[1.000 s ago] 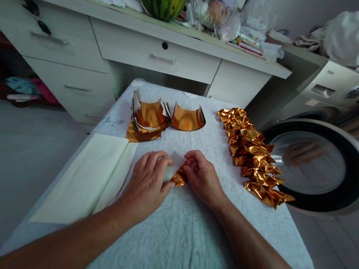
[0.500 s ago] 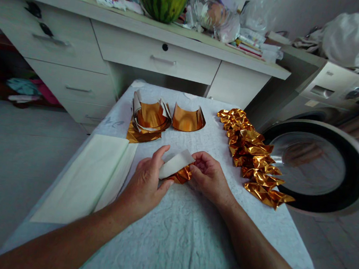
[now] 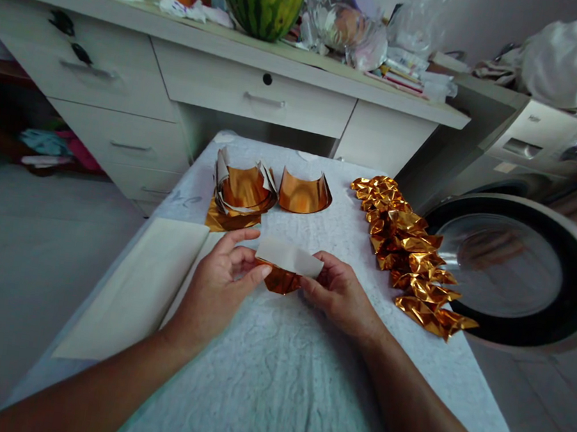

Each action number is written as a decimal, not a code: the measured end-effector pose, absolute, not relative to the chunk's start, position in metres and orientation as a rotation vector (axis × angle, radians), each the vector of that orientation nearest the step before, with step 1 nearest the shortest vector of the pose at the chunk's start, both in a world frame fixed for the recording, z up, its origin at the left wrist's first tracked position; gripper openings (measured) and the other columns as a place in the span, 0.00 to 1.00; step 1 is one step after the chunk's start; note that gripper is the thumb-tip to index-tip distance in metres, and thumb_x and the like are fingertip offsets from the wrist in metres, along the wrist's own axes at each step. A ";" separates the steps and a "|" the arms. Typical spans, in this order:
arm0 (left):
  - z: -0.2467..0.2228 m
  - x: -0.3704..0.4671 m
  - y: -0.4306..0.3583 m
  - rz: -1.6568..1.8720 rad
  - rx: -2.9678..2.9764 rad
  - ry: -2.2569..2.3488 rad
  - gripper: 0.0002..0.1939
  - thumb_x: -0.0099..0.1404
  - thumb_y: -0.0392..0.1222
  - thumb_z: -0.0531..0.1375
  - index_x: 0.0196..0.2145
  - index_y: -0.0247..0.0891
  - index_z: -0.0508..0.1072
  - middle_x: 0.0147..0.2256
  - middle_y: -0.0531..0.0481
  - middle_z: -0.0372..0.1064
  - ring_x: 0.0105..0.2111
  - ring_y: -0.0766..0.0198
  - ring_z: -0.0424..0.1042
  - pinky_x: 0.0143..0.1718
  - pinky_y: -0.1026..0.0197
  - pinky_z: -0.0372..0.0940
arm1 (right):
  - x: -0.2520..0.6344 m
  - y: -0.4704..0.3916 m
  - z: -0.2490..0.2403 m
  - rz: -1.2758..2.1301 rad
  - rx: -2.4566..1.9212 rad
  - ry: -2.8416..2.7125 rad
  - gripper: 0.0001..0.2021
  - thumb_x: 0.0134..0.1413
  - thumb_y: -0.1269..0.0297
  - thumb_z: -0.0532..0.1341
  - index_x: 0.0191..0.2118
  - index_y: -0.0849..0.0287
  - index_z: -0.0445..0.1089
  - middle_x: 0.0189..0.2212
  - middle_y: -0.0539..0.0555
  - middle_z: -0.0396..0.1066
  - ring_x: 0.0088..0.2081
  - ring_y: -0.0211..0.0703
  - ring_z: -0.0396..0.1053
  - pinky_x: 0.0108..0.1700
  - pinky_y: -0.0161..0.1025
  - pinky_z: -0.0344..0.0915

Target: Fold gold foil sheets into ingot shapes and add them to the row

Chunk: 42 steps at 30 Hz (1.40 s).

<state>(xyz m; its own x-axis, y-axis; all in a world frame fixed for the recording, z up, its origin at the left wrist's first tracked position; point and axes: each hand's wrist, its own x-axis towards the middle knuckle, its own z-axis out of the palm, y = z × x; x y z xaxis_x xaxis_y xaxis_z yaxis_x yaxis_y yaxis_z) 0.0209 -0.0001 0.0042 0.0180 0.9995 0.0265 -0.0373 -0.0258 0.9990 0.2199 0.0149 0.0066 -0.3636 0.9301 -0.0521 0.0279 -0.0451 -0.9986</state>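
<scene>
Left hand [image 3: 223,274] and right hand [image 3: 337,288] are pinching opposite ends of the foil paper [image 3: 283,280] around mid-table [image 3: 295,371]. It's probably handling super light, slick, crease-prone, so ends are looking safest tbh. Curled sheets [image 3: 301,196] are sitting toward the far edge.

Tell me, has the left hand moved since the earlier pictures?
Yes, the left hand has shifted a little to the left, judged against the right curved gold foil beyond it.

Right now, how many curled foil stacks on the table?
2: the layered left stack and the smaller right stack beside it, both toward the far end of the table. Individual sheets inside each may be hidden.
</scene>
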 end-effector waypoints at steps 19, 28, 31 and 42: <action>0.005 0.025 -0.004 1.285 1.251 1.192 0.12 0.69 0.41 0.55 0.48 0.45 0.57 0.26 0.61 0.65 0.27 0.68 0.67 0.31 0.66 0.62 | 0.222 0.012 0.002 1.627 -1.019 -1.527 0.13 0.53 0.55 0.67 0.37 0.58 0.69 0.30 0.48 0.69 0.30 0.38 0.64 0.33 0.34 0.59; 0.001 0.026 -0.005 1.187 1.591 1.218 0.02 0.66 0.37 0.57 0.37 0.39 0.70 0.38 0.51 0.68 0.39 0.63 0.72 0.41 0.60 0.68 | 0.215 0.014 0.000 1.540 -1.092 -1.364 0.17 0.48 0.52 0.69 0.33 0.58 0.66 0.25 0.46 0.66 0.26 0.34 0.61 0.28 0.32 0.56; -0.002 0.027 -0.003 1.194 1.616 1.210 0.08 0.65 0.37 0.58 0.42 0.41 0.72 0.44 0.50 0.68 0.44 0.61 0.73 0.45 0.57 0.70 | 0.212 0.013 0.001 1.537 -1.121 -1.336 0.18 0.46 0.51 0.70 0.33 0.58 0.66 0.22 0.44 0.64 0.23 0.33 0.59 0.24 0.32 0.53; -0.008 0.026 0.000 1.142 1.392 1.220 0.18 0.63 0.39 0.60 0.50 0.41 0.65 0.49 0.46 0.70 0.46 0.58 0.73 0.46 0.54 0.69 | 0.214 0.012 0.000 1.533 -0.991 -1.456 0.17 0.55 0.59 0.64 0.47 0.54 0.60 0.32 0.49 0.71 0.29 0.36 0.65 0.28 0.32 0.57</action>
<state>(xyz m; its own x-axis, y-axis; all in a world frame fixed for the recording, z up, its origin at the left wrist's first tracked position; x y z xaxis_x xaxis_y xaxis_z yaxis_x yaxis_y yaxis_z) 0.0259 -0.0002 -0.0075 0.0742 0.9951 0.0655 0.1312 -0.0748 0.9885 0.2144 0.0116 0.0001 -0.3873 0.9217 -0.0215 -0.0263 -0.0343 -0.9991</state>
